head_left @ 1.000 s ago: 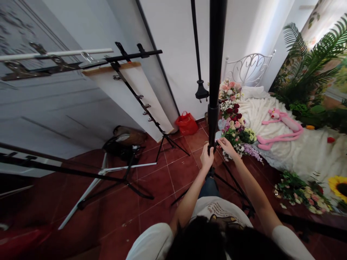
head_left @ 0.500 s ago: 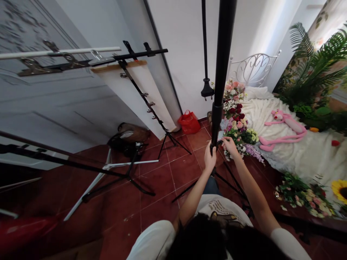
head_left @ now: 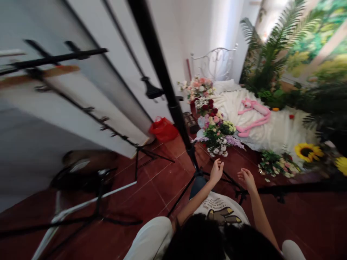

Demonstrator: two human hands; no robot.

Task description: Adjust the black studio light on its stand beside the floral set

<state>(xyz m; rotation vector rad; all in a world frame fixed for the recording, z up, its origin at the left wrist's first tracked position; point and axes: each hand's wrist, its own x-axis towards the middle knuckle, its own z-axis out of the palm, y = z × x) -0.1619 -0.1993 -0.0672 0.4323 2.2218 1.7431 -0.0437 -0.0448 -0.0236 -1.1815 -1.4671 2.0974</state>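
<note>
A black light-stand pole [head_left: 175, 115] leans across the middle of the view, its tripod legs spread on the floor by my knee. My left hand [head_left: 217, 171] is just right of the lower pole, off it, with loosely bent fingers and nothing in them. Farther right, my right hand [head_left: 247, 177] hovers over the floor near the flowers, fingers relaxed, slightly curled and free of any object. A black power plug [head_left: 152, 89] dangles on its cord left of the pole.
To the left stand a backdrop stand [head_left: 67, 95] with clips and a white-legged stand [head_left: 92, 201]. A red plastic bag [head_left: 163, 129] sits by the wall. Artificial flowers [head_left: 214, 122] border a white-draped bed [head_left: 287, 126] holding a pink plush toy [head_left: 256, 112]. A horizontal black pole [head_left: 295, 188] lies right.
Both my hands have let go of the pole and moved apart, the right one farther to the right. The view has turned right, and the pole now appears tilted left.
</note>
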